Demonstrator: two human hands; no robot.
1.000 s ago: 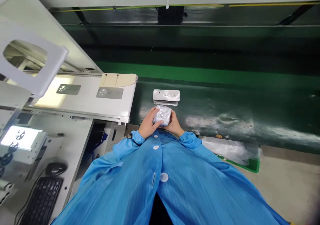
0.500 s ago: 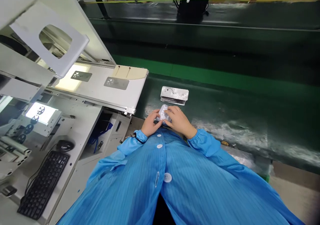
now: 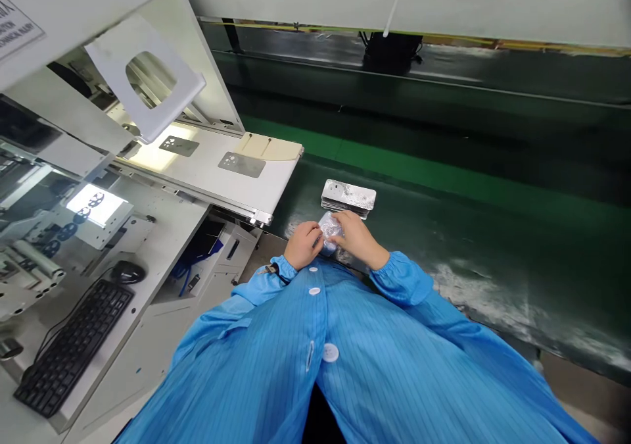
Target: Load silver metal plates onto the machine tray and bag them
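Close to my body, above the near edge of the dark green bench, I hold a thin plate wrapped in shiny clear film point(image 3: 331, 228) between both hands. My left hand point(image 3: 304, 243) closes on its left side, fingers curled. From the right, my right hand point(image 3: 359, 237) grips it with thumb and fingers, covering part of it. Just beyond my hands lies a stack of thin silvery plates point(image 3: 349, 195), rounded at the corners, with small holes at the left end of the top one.
To the left, a white conveyor point(image 3: 207, 174) carries two grey plates with holes, one nearer plate point(image 3: 241, 164) by a cream guide point(image 3: 276, 147). A machine with a white handled cover point(image 3: 148, 79) stands over it. A black keyboard point(image 3: 73, 345) and mouse point(image 3: 128, 272) lie lower left.
The camera view has tilted and shifted a little, so the surroundings sit differently. My left hand has turned slightly and its fingers are more curled. Both hands remain on the film-wrapped plate.
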